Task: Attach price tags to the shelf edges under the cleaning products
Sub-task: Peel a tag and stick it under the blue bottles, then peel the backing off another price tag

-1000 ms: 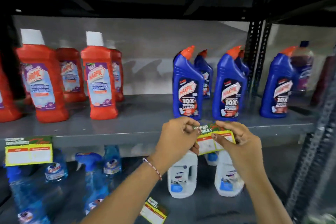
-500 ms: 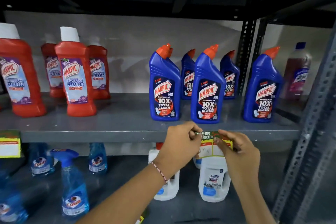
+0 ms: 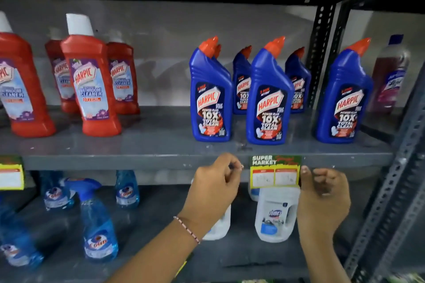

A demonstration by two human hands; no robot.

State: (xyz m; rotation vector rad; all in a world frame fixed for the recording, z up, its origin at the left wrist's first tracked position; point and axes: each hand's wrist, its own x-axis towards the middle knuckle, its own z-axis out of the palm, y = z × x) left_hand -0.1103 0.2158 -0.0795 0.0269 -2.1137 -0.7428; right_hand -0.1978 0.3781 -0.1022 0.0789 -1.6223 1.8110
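The tag [image 3: 274, 171] hangs on the shelf edge [image 3: 138, 162] under the blue bottles [image 3: 268, 99]. Both hands flank it, loosely curled and empty: left hand [image 3: 217, 181] just clear, right hand [image 3: 322, 193] at its side. Pressing the top strip flat would likely secure it. Another tag [image 3: 10, 174] hangs far left on the grey steel rack.

dim overall | glare on back wall [image 3: 296, 14] | soft motion blur | edges bowed by wide-angle lens
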